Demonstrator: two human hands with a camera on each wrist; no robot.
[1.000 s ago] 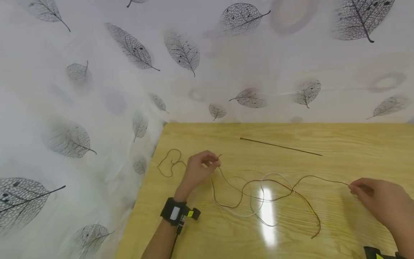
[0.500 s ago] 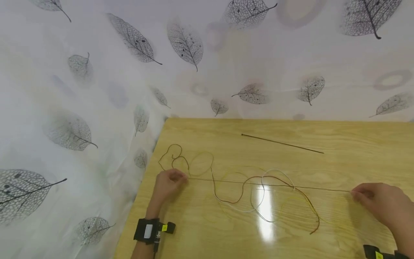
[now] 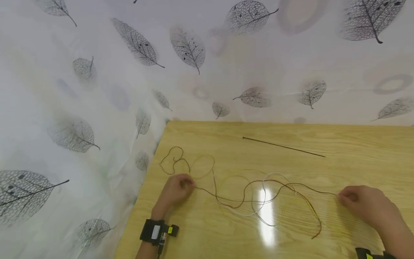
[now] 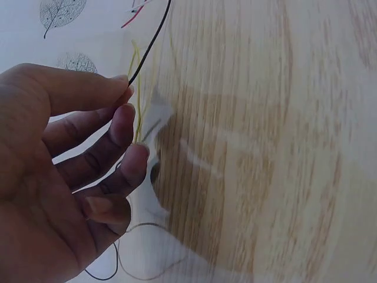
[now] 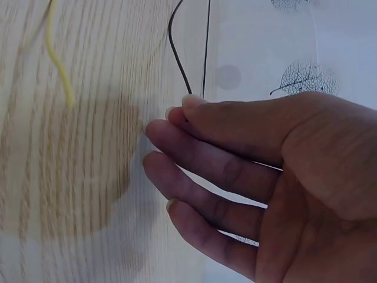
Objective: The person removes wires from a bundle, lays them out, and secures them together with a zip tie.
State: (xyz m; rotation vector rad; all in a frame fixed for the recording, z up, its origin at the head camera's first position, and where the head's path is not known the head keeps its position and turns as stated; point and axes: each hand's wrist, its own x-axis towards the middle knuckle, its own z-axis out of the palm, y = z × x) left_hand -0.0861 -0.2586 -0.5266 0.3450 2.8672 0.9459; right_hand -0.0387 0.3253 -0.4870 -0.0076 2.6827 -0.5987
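A thin dark brown cord [image 3: 317, 190] runs slack between my two hands, crossing over other loose cords. Thumb and forefinger of my left hand [image 3: 176, 189] pinch it at the left; in the left wrist view the dark cord [image 4: 154, 38] rises from that pinch. On the right, my right hand [image 3: 368, 207] pinches the dark cord [image 5: 178, 62] between thumb and forefinger, the other fingers loosely bent. Beneath the stretch lie a white cord [image 3: 247, 215], a reddish-brown cord [image 3: 318, 216] and pale yellow cord, clearest as a yellow end [image 5: 57, 62] in the right wrist view.
A straight, thin dark rod-like piece [image 3: 284, 146] lies toward the back of the wooden table [image 3: 372, 144]. Curled brown cord [image 3: 176, 147] is at the left, beyond my left hand. Leaf-printed white sheeting [image 3: 200, 108] borders the table behind and at left.
My left hand went left and nearer, drawing the dark cord taut half a second ago. Since then both hands have come slightly closer together, and the cord sags in curves.
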